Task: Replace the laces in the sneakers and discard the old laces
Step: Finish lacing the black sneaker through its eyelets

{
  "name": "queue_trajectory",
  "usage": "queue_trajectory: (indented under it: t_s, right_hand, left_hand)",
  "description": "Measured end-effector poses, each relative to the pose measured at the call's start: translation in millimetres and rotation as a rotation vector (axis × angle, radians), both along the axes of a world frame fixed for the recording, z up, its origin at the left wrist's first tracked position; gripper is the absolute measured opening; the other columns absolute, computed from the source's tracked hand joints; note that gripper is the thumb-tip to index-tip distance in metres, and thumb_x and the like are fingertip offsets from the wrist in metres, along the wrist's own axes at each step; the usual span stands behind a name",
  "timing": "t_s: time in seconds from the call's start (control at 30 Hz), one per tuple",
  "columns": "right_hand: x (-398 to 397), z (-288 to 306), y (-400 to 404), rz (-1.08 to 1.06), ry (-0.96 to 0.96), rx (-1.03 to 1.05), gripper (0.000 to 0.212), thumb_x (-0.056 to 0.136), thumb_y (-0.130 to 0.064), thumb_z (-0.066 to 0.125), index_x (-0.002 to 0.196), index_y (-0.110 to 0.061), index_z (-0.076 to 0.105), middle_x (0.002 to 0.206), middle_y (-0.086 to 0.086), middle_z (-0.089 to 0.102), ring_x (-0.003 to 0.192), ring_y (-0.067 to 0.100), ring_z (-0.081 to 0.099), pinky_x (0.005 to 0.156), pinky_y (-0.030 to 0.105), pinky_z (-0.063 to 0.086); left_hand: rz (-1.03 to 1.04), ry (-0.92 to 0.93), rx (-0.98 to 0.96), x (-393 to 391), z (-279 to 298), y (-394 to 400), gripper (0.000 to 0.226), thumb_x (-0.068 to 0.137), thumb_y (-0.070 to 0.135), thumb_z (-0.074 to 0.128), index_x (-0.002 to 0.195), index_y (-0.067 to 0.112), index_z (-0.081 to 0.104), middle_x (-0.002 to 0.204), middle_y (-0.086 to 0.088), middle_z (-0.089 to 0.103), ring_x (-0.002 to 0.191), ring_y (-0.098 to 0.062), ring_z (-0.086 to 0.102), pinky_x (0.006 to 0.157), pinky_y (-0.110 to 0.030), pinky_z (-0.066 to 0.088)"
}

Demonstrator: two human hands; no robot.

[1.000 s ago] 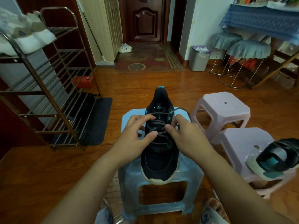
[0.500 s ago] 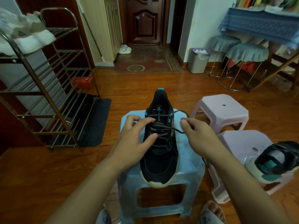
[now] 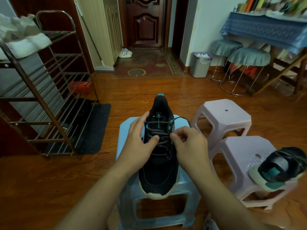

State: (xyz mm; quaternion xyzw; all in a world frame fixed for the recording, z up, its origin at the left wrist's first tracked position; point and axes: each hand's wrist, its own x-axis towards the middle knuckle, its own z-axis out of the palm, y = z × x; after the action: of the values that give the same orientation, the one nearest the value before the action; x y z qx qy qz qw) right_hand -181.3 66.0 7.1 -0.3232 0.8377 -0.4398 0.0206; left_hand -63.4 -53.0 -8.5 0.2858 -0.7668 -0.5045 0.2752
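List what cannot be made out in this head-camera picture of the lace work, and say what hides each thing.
- Grey lace on the black sneaker: the end pinched by the right hand is hidden by its curled fingers.
- Left side of the sneaker: covered by the left hand.
- Second dark sneaker on the pink plastic stool: blurred, its lacing unreadable.
- Grey waste bin: contents too small.

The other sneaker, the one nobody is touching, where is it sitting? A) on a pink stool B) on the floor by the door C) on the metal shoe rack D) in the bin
A: the other sneaker lies tilted on the nearer pink stool, right of the blue one.
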Motion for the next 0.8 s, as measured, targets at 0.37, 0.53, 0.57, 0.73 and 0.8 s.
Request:
queue_trajectory:
  t_s: [0.37,0.53,0.57,0.73,0.8]
  right_hand:
    - [12,-6,-7,-0.026,-0.434,-0.17,0.011,0.098,-0.025,0.062,0.089,-0.02,0.067,0.085,-0.001,0.07,0.082,0.016,0.068,0.078,0.046,0.059]
    - [15,-5,-8,-0.063,-0.455,-0.197,0.012,0.1,-0.025,0.06,0.09,-0.02,0.066,0.086,0.0,0.07,0.083,0.017,0.068,0.078,0.045,0.059]
    - [14,-3,-9,-0.067,-0.485,-0.209,0.013,0.1,-0.025,0.06,0.091,-0.019,0.066,0.087,0.001,0.07,0.084,0.018,0.068,0.079,0.045,0.059]
    - [14,-1,-11,-0.049,-0.559,-0.227,0.012,0.099,-0.024,0.061,0.091,-0.019,0.068,0.089,0.003,0.072,0.085,0.02,0.07,0.081,0.049,0.06]
    - [16,-2,-10,-0.037,-0.549,-0.208,0.012,0.099,-0.023,0.062,0.09,-0.019,0.068,0.088,0.003,0.072,0.085,0.02,0.07,0.081,0.049,0.06]
  left_hand:
    - [0.018,0.0,-0.021,4,0,0,0.069,0.094,0.029,0.071,0.148,0.053,0.034,0.148,0.023,0.038,0.137,-0.005,0.043,0.109,-0.045,0.049]
    - [0.027,-0.01,-0.047,4,1,1,0.07,0.094,0.028,0.071,0.149,0.05,0.033,0.148,0.021,0.037,0.136,-0.002,0.041,0.111,-0.044,0.048]
    - [0.031,-0.011,-0.051,4,1,2,0.07,0.095,0.028,0.071,0.149,0.05,0.033,0.148,0.022,0.037,0.136,-0.002,0.04,0.111,-0.044,0.048]
    - [0.032,-0.014,-0.06,5,2,3,0.07,0.095,0.028,0.07,0.151,0.048,0.033,0.149,0.021,0.036,0.137,0.0,0.038,0.112,-0.041,0.046]
    - [0.034,-0.018,-0.07,5,1,2,0.07,0.095,0.029,0.071,0.151,0.047,0.033,0.15,0.021,0.036,0.137,0.0,0.037,0.114,-0.043,0.044]
